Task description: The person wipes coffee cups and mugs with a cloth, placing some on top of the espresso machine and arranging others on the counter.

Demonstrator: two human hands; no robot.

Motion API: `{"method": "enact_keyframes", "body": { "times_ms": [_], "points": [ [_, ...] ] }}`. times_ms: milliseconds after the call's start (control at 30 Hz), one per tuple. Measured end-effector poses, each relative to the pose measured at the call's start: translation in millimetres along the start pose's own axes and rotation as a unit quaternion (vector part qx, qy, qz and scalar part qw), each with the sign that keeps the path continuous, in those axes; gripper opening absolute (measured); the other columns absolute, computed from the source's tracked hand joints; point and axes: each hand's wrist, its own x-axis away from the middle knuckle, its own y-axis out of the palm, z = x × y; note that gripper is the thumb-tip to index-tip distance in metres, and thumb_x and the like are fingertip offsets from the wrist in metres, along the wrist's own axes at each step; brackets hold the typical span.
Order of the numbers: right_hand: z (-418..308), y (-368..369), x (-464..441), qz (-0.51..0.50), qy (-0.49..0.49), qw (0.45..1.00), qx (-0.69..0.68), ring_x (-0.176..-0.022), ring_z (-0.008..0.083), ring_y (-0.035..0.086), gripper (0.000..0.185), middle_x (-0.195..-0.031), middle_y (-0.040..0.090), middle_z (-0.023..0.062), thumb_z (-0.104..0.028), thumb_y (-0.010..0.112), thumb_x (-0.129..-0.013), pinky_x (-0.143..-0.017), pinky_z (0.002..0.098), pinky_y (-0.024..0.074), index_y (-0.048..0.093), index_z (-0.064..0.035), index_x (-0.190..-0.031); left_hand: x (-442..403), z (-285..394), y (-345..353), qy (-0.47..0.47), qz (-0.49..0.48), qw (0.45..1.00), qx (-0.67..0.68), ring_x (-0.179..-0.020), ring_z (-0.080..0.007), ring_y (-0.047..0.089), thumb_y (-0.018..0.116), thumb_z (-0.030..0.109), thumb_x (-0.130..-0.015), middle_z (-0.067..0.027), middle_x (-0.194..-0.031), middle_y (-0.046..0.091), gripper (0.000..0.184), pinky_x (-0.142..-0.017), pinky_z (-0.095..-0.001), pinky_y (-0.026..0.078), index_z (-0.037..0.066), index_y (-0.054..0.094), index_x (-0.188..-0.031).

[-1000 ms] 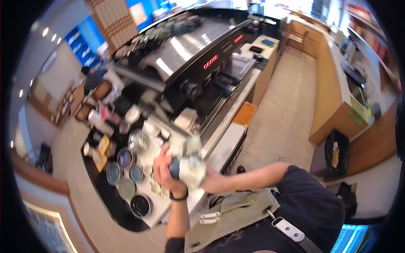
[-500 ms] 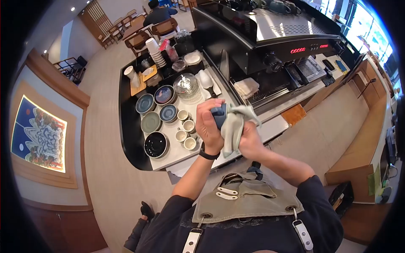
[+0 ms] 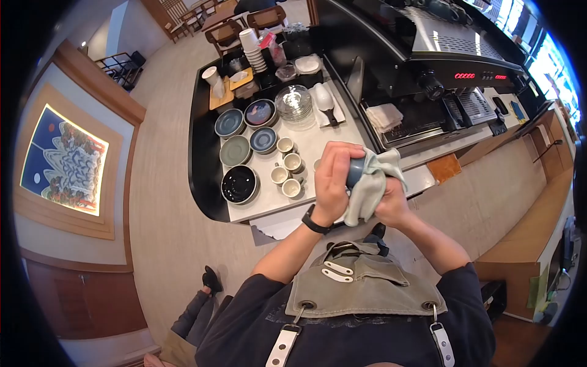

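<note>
Both forearms slant inward from dark short sleeves, elbows bent, so that the two hands meet in front of the body beside the near edge of the counter (image 3: 266,205). The left hand (image 3: 332,186) is raised, its fingers pointing upward and curled around the near side of a blue cup (image 3: 354,174); its grip is closed about the cup, with the knuckles facing the wearer and a black wristband (image 3: 316,220) just below. The right hand (image 3: 393,203) comes from the other side, the back of the hand outward, closed on a pale green cloth (image 3: 369,194); most of its fingertips are hidden by the folds, so their exact placement cannot be told. The cloth covers the cup's right side and hangs down between the hands, leaving a strip of blue showing beside the left fingers. The cup is tilted and held up off the counter. To the left of the hands stand small white cups (image 3: 293,162), with a glossy black bowl (image 3: 239,184) beyond them. The coffee machine (image 3: 397,85) stands farther off, ahead and to the right.
</note>
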Motion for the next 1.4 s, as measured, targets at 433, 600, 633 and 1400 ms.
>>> {"method": "enact_keyframes", "body": {
  "times_ms": [433,600,633,1400],
  "points": [
    [13,-24,6,0.087,0.082,0.982,-0.144,-0.094,0.0100,0.066,0.026,-0.107,0.070,0.0018,-0.007,0.061,-0.095,-0.078,0.0276,0.0546,0.065,-0.0025,-0.121,13,-29,-16,0.062,-0.200,0.972,-0.109,-0.125,-0.0395,0.051,0.063,0.008,-0.094,-0.0195,-0.135,0.053,0.051,-0.108,-0.0440,0.039,0.003,0.045,-0.141],
    [14,-24,12,0.030,0.137,0.990,0.024,-0.087,0.0085,0.066,0.027,-0.100,0.072,0.0028,0.002,0.065,-0.087,-0.076,0.0273,0.0541,0.070,0.0008,-0.113,15,-9,-49,-0.107,-0.352,0.923,-0.113,-0.132,-0.0376,0.049,0.072,0.010,-0.088,-0.0205,-0.137,0.051,0.071,-0.111,-0.0422,0.039,0.003,0.036,-0.149],
    [25,-22,11,0.059,0.124,0.989,-0.059,-0.091,0.0105,0.067,0.029,-0.105,0.072,0.0041,0.000,0.064,-0.089,-0.080,0.0289,0.0548,0.068,0.0000,-0.117,13,-9,-50,-0.099,-0.353,0.923,-0.122,-0.132,-0.0369,0.048,0.074,0.010,-0.087,-0.0208,-0.137,0.050,0.074,-0.111,-0.0415,0.039,0.003,0.036,-0.149],
    [104,-5,50,0.118,0.221,0.940,-0.231,-0.124,0.0234,0.059,0.042,-0.135,0.059,0.0144,-0.006,0.052,-0.099,-0.102,0.0382,0.0501,0.049,0.0011,-0.141,81,-78,-32,-0.229,-0.028,0.972,0.035,-0.122,-0.0232,0.056,0.089,0.006,-0.073,-0.0151,-0.131,0.056,0.085,-0.105,-0.0363,0.045,0.002,0.032,-0.136]
  ]
}}
